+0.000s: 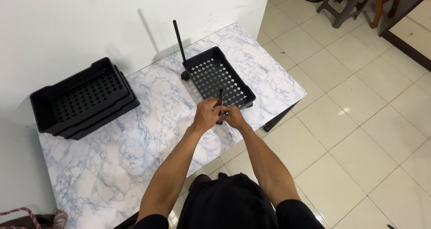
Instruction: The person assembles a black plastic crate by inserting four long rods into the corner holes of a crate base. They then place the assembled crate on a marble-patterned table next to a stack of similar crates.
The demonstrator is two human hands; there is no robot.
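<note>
A black perforated plastic tray (203,61) sits on the marble-patterned table (148,103), with wheels under its corners. A black upright pole (179,40) stands at its far left corner. Both my hands meet at the tray's near left corner around a second black pole (220,95). My left hand (205,114) grips the pole's lower part. My right hand (233,117) closes around its base, beside the left one. The pole's bottom end is hidden by my fingers.
A stack of black perforated trays (81,99) lies at the table's far left, against the white wall. The table's right edge drops to a tiled floor (359,121). Stools and chair legs (345,4) stand at the top right.
</note>
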